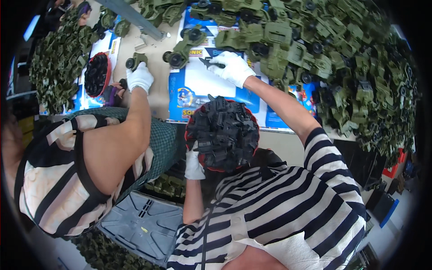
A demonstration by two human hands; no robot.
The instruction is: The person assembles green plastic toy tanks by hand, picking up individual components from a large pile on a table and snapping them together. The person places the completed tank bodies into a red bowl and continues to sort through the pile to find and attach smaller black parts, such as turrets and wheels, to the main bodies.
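My left hand (pixel 194 164), in a white glove, grips the near left side of a red basket (pixel 257 121) in front of my body. Small black plastic parts (pixel 222 132) are heaped in it above the rim. Over the table, my right hand (pixel 232 68), also gloved, pinches a small dark plastic part (pixel 206 62) between its fingertips. White and blue printed sheets (pixel 202 85) lie under that hand. Just left of it stands a green toy vehicle (pixel 182 51) with black wheels.
Green toy vehicles (pixel 288 40) pile up at the far side and right. At left, a co-worker's gloved hand (pixel 140 77) touches another toy vehicle (pixel 136 61), near a second red basket (pixel 108 74) of black parts. A metal bar (pixel 132 18) crosses the table; a grey crate (pixel 139 225) stands below.
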